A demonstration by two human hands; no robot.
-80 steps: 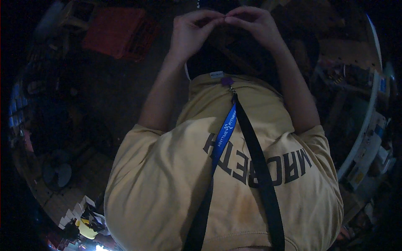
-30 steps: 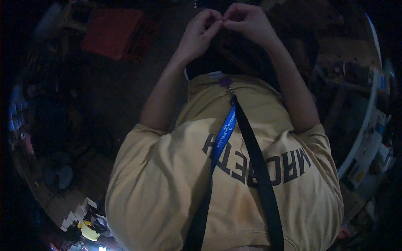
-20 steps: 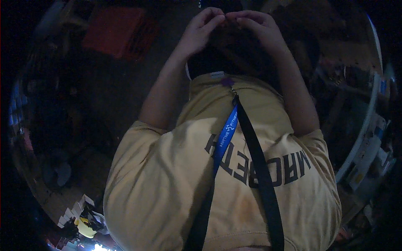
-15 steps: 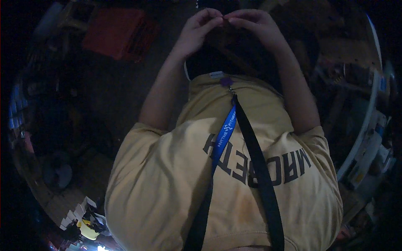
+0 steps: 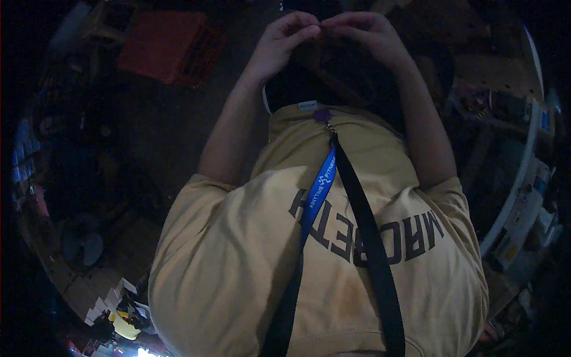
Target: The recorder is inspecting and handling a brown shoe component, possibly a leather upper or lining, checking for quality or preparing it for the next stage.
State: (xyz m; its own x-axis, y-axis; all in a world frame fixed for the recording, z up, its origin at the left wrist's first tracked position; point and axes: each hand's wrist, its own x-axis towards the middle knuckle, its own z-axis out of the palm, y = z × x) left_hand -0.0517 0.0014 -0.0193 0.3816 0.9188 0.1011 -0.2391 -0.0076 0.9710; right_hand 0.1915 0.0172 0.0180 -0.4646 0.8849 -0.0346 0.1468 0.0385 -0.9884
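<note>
Both arms reach away from me, and the hands meet at the top of the view. My left hand point(image 5: 286, 40) is closed in a pinch, thumb against fingertips. Close beside it, my right hand point(image 5: 370, 37) pinches in the same way, its fingertips almost touching the left ones. Whatever small dark thing sits between the fingertips is too dim to name. Below the hands a dim brown strip point(image 5: 333, 80) curves over the dark area of my lap; I cannot tell whether it joins what the fingers hold.
A red plastic crate point(image 5: 163, 44) stands on the floor at the far left. A blue and black lanyard point(image 5: 321, 184) hangs down my yellow shirt point(image 5: 238, 256). Cluttered shelving point(image 5: 517, 202) lines the right side. Near left lies a pile with a yellow item point(image 5: 125, 327).
My right hand has shifted very slightly to the right, its fingers still pinched. My left hand keeps its pinch in nearly the same place.
</note>
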